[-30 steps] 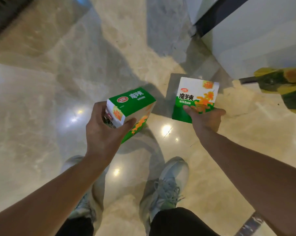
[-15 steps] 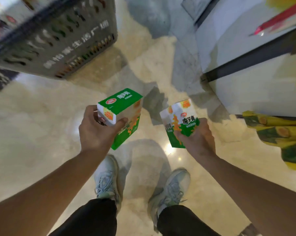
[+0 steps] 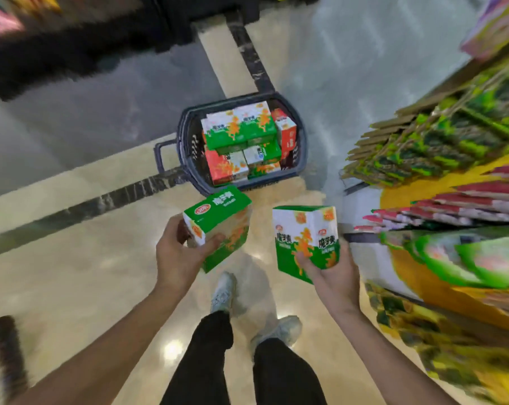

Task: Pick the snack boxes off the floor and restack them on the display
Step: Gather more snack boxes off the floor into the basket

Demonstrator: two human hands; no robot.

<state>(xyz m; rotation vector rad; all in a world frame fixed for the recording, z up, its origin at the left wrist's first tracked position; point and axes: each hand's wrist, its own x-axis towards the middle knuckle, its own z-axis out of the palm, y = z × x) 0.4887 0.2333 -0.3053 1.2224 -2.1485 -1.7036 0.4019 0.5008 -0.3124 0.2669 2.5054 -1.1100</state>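
My left hand (image 3: 179, 255) grips a green and white snack box (image 3: 221, 226), tilted with its green top facing up. My right hand (image 3: 332, 274) holds a second green and white snack box (image 3: 304, 239) upright from below, thumb across its front. Both boxes hang at waist height above the floor. Ahead on the floor stands a dark shopping basket (image 3: 186, 135) filled with several green and red snack boxes (image 3: 243, 135). The display (image 3: 452, 200) with green, red and yellow packages runs along the right side, blurred.
My two shoes (image 3: 224, 290) and dark trouser legs are below my hands on the glossy beige floor (image 3: 72, 287). A dark stripe crosses the floor at left. Dark blurred shelving (image 3: 57, 39) fills the upper left.
The view has swung up and round: the basket and the display have come into sight. Both hands still hold their boxes; the right box now stands more upright.
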